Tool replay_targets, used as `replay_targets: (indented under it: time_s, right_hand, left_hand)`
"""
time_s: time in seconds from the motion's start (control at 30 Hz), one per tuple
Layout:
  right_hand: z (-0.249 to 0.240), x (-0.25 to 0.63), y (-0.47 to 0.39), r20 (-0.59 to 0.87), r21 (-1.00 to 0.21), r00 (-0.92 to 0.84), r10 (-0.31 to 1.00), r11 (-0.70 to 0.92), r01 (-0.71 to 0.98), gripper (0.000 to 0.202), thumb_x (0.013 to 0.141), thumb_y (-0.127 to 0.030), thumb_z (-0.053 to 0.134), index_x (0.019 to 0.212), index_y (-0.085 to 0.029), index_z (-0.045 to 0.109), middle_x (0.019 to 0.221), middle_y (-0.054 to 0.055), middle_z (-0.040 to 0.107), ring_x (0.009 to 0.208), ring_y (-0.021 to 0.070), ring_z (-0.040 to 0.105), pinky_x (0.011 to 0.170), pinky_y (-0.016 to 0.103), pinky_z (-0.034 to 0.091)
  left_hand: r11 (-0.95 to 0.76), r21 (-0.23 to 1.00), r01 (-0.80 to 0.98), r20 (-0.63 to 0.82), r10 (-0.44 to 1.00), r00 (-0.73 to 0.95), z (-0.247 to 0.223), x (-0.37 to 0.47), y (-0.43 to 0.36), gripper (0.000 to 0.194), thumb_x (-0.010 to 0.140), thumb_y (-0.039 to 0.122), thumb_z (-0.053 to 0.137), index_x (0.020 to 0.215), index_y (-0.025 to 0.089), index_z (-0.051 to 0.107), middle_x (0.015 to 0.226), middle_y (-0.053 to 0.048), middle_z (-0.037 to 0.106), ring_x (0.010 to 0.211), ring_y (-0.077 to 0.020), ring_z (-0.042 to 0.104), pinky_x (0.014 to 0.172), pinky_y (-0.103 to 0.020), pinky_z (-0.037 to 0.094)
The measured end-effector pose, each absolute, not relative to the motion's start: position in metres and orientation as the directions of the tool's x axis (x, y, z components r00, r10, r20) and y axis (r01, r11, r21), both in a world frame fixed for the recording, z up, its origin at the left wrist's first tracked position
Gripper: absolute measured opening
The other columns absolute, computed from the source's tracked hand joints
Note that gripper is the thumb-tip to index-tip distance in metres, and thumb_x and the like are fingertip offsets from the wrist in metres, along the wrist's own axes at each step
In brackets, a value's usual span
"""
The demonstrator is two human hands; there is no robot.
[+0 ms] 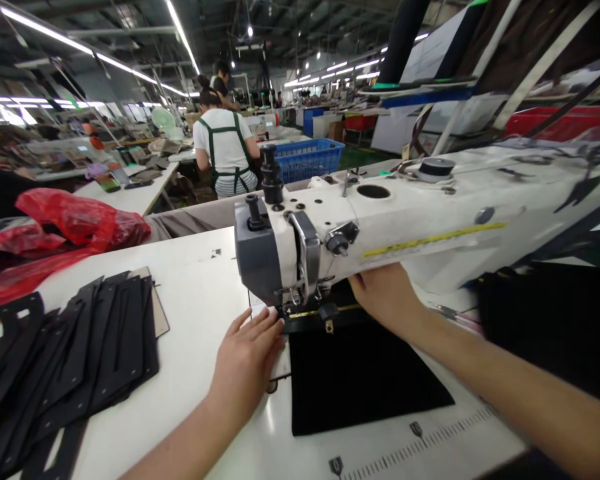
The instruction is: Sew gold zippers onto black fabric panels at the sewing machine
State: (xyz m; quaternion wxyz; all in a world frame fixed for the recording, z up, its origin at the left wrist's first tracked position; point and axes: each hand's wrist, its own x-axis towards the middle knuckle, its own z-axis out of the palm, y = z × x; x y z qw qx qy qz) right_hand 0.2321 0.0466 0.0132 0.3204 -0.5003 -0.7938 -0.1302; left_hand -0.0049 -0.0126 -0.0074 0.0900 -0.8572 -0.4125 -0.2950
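Observation:
A black fabric panel [360,383] lies flat on the white table under the head of a sewing machine [305,247]. Along its far edge runs a black zipper with gold teeth [304,314], and a small gold zipper pull [329,326] hangs toward me. My left hand [250,350] rests palm down with fingers stretched out, its fingertips at the panel's left end beside the needle area. Beneath the machine arm, my right hand [387,297] reaches to the far side of the panel. Its fingers are mostly hidden, so its grip does not show.
Black strap-like pieces with small holes [95,347] are piled on the left. Behind them lies a red plastic bag [80,220]. A printed ruler scale [415,443] marks the table's front. Dark fabric [555,327] lies on the right. A person [227,143] stands beyond, near a blue basket [310,160].

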Motion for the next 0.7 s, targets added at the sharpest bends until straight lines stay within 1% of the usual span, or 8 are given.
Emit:
replay_targets:
  time_s: [0.07,0.13,0.2,0.27,0.33,0.43,0.57,0.7]
  right_hand:
    - [0.01,0.221,0.027,0.65,-0.074,-0.371,0.663,0.542,0.837,0.01,0.085,-0.016,0.054,0.084,-0.015,0.063,0.097,0.008,0.061,0.094,0.0238,0.054,0.086,0.043,0.041]
    - [0.004,0.208,0.01,0.638,-0.056,-0.455,0.622,0.627,0.777,0.012,0.084,-0.013,0.053,0.081,-0.015,0.065,0.092,0.009,0.062,0.091,0.0246,0.053,0.085,0.042,0.04]
    - [-0.004,0.195,0.004,0.583,-0.08,-0.517,0.626,0.678,0.73,0.012,0.083,-0.014,0.054,0.085,-0.013,0.065,0.092,0.01,0.062,0.09,0.0249,0.052,0.084,0.041,0.041]
    - [-0.012,0.188,0.006,0.516,-0.113,-0.564,0.644,0.705,0.7,0.014,0.083,-0.013,0.054,0.09,-0.012,0.065,0.096,0.012,0.062,0.097,0.0268,0.051,0.089,0.043,0.039]
    - [-0.018,0.186,0.012,0.487,-0.133,-0.597,0.638,0.729,0.671,0.016,0.082,-0.01,0.052,0.091,-0.013,0.065,0.101,0.012,0.061,0.103,0.0279,0.049,0.094,0.045,0.035]
    - [-0.021,0.187,0.018,0.501,-0.153,-0.607,0.617,0.753,0.64,0.022,0.082,-0.007,0.048,0.094,-0.014,0.065,0.104,0.011,0.06,0.102,0.0276,0.049,0.095,0.045,0.035]
    - [-0.019,0.186,0.016,0.518,-0.169,-0.603,0.607,0.764,0.623,0.031,0.08,-0.004,0.045,0.105,-0.012,0.061,0.1,0.012,0.061,0.096,0.0267,0.051,0.092,0.043,0.039]
    - [-0.022,0.183,0.016,0.531,-0.112,-0.606,0.593,0.758,0.643,0.031,0.08,-0.004,0.043,0.105,-0.009,0.061,0.098,0.013,0.061,0.096,0.0267,0.051,0.091,0.043,0.04]
  left_hand:
    - [-0.658,0.051,0.751,0.563,0.64,0.523,-0.015,-0.004,-0.009,0.02,0.089,0.013,0.044,0.093,0.014,0.063,0.101,-0.012,0.067,0.097,-0.0256,0.063,0.087,-0.05,0.048]
    - [-0.648,0.033,0.761,0.553,0.646,0.526,-0.02,0.001,-0.009,0.021,0.088,0.01,0.042,0.091,0.013,0.063,0.102,-0.013,0.067,0.098,-0.0257,0.063,0.089,-0.051,0.047]
    - [-0.631,0.021,0.776,0.555,0.653,0.515,-0.022,0.004,-0.012,0.022,0.087,0.008,0.042,0.091,0.012,0.063,0.103,-0.013,0.067,0.098,-0.0259,0.063,0.089,-0.051,0.047]
    - [-0.62,0.011,0.785,0.558,0.655,0.509,-0.022,0.006,-0.014,0.023,0.086,0.007,0.042,0.094,0.011,0.063,0.104,-0.014,0.066,0.099,-0.0262,0.062,0.089,-0.052,0.046]
    - [-0.626,0.003,0.78,0.562,0.646,0.517,-0.021,0.005,-0.014,0.024,0.086,0.006,0.041,0.096,0.011,0.062,0.104,-0.014,0.066,0.1,-0.0263,0.062,0.09,-0.052,0.045]
    - [-0.659,-0.003,0.752,0.561,0.621,0.547,-0.021,0.003,-0.011,0.025,0.086,0.006,0.04,0.097,0.009,0.062,0.103,-0.014,0.067,0.1,-0.0262,0.062,0.088,-0.05,0.048]
    - [-0.685,-0.02,0.729,0.559,0.597,0.576,-0.021,0.002,-0.006,0.025,0.088,0.008,0.039,0.097,0.009,0.063,0.103,-0.013,0.067,0.099,-0.0256,0.062,0.084,-0.045,0.051]
    - [-0.691,-0.059,0.72,0.544,0.583,0.604,-0.02,0.003,-0.005,0.026,0.09,0.01,0.038,0.096,0.008,0.064,0.102,-0.014,0.067,0.097,-0.0255,0.063,0.085,-0.043,0.052]
